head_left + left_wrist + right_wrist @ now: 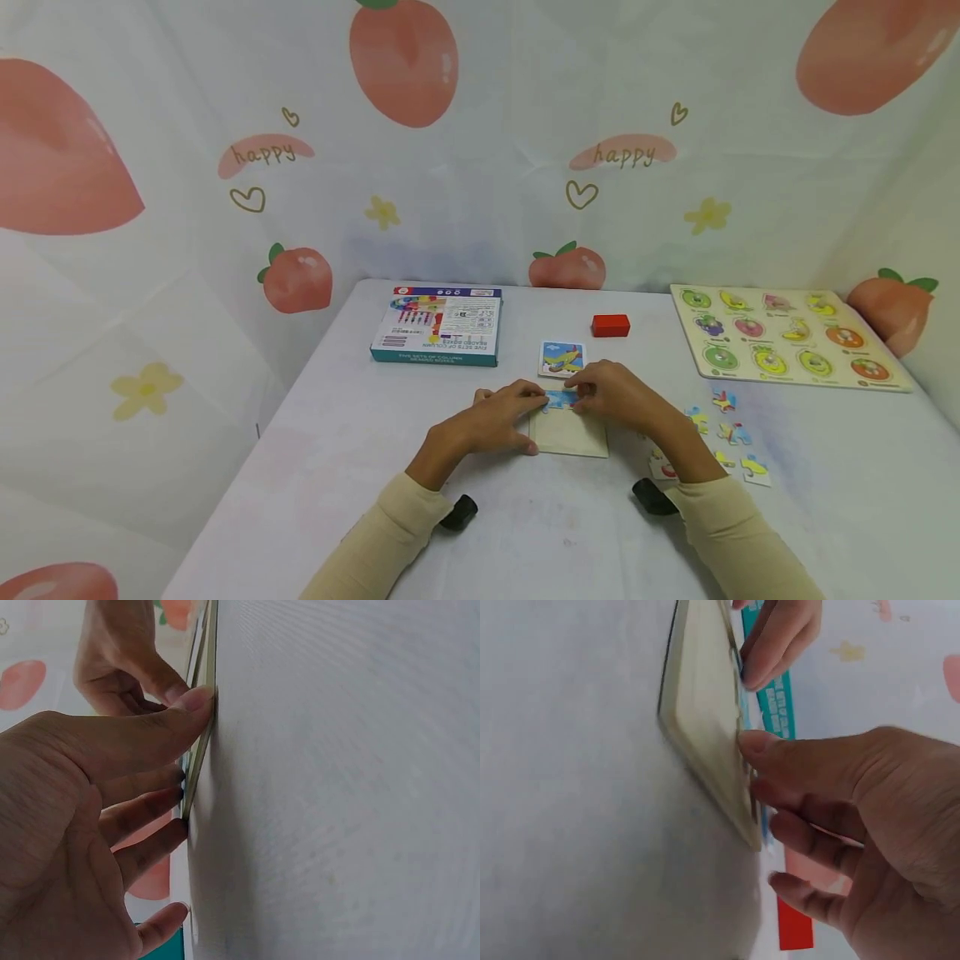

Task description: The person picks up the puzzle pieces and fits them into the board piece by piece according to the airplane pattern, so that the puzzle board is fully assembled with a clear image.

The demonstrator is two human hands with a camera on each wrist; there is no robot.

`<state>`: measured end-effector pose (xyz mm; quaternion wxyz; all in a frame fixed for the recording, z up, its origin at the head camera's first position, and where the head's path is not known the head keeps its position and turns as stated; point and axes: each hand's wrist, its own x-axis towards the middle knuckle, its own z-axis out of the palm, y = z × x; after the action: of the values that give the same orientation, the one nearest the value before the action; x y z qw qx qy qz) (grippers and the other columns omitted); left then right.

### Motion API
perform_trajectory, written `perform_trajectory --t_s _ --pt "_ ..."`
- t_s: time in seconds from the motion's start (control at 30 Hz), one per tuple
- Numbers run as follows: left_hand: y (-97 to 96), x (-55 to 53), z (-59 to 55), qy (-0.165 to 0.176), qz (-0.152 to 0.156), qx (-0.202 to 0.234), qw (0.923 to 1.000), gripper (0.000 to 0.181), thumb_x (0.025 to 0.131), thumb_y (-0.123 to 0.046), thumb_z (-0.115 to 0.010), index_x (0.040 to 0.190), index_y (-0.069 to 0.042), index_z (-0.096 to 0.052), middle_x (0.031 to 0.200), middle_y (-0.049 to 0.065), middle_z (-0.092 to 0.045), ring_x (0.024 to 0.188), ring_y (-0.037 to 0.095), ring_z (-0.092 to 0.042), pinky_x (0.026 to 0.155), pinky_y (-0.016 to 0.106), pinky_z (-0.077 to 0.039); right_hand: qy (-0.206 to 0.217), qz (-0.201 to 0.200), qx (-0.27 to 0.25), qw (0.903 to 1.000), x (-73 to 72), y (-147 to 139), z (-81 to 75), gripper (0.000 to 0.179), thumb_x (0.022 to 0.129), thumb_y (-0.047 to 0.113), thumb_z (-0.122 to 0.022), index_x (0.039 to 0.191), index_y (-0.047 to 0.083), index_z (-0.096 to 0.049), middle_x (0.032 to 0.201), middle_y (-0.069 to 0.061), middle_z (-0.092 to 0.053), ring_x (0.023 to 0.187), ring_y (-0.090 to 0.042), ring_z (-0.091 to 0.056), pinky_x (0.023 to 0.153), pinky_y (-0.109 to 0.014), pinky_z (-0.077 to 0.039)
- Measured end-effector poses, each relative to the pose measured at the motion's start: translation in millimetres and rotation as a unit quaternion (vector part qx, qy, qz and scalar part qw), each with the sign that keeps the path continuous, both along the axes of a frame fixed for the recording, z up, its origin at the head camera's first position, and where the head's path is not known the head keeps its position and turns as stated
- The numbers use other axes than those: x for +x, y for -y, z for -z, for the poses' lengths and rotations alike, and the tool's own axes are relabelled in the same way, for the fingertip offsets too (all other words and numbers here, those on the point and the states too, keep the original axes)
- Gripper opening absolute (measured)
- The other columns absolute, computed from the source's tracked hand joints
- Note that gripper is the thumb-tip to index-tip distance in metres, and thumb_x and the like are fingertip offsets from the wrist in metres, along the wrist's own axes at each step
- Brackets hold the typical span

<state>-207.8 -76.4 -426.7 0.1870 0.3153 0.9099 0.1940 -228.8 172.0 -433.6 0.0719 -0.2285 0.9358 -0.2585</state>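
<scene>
A small wooden puzzle tray lies on the table before me, with blue puzzle pieces along its far side and bare wood nearer. My left hand holds the tray's left side, thumb at the near part and fingers at the left edge. At the far right part, my right hand pinches a blue piece between thumb and forefinger; the fingers partly hide it. Just behind the tray lies a square picture of a yellow plane.
Several loose puzzle pieces lie right of the tray, some beneath the right forearm. A red block is behind, a boxed toy set at the back left, and a fruit puzzle board at the back right.
</scene>
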Motion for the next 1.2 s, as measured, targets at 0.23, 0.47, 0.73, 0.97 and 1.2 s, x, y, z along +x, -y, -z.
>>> perform_trajectory --t_s 0.23,0.47,0.73,0.97,1.2 --pt "-1.2 -1.2 -1.6 0.005 0.007 0.002 1.0000 0.075 0.093 -0.031 -0.084 0.159 -0.018 -0.050 0.165 -0.002 -0.043 0.154 0.020 -0.035 0.109 0.046 -0.033 -0.044 0.015 0.018 0.9988 0.8 -3 3.2 0.031 0.088 0.025 -0.088 0.113 0.008 -0.082 0.094 -0.004 -0.067 0.095 -0.024 -0.056 0.081 -0.041 -0.049" --pt "-2.8 -2.5 -2.4 0.008 0.016 -0.010 0.9998 0.073 0.095 -0.033 -0.081 0.160 -0.021 -0.050 0.166 -0.006 -0.043 0.153 0.020 -0.037 0.106 0.044 -0.033 -0.027 0.048 0.052 0.9971 0.9 -2 2.7 0.035 0.088 0.033 -0.087 0.113 0.009 -0.083 0.109 -0.009 -0.071 0.108 -0.031 -0.058 0.090 -0.054 -0.047" --pt "-10.6 -4.1 -1.5 -0.026 0.038 -0.019 0.9988 0.067 0.096 -0.029 -0.079 0.158 -0.024 -0.054 0.165 -0.009 -0.046 0.151 0.020 -0.040 0.104 0.043 -0.036 -0.022 0.051 0.045 0.9974 1.8 -3 3.5 0.034 0.089 0.034 -0.087 0.112 0.010 -0.083 0.109 -0.008 -0.070 0.107 -0.031 -0.058 0.091 -0.054 -0.045" --pt "-13.2 -3.3 -0.4 -0.008 0.049 -0.040 0.9980 0.067 0.099 -0.028 -0.073 0.161 -0.025 -0.048 0.168 -0.011 -0.040 0.152 0.022 -0.037 0.102 0.042 -0.037 -0.020 0.044 0.018 0.9986 3.3 -9 5.3 0.038 0.090 0.034 -0.085 0.117 0.008 -0.080 0.110 -0.008 -0.071 0.108 -0.029 -0.059 0.094 -0.053 -0.049" --pt "-11.1 -2.3 0.7 -0.007 0.048 -0.038 0.9981 0.068 0.100 -0.029 -0.072 0.162 -0.026 -0.046 0.169 -0.012 -0.038 0.153 0.022 -0.035 0.104 0.042 -0.035 -0.021 0.050 -0.002 0.9985 10.8 -37 0.2 0.035 0.094 0.032 -0.082 0.121 0.010 -0.079 0.110 -0.003 -0.071 0.112 -0.028 -0.059 0.097 -0.053 -0.052"
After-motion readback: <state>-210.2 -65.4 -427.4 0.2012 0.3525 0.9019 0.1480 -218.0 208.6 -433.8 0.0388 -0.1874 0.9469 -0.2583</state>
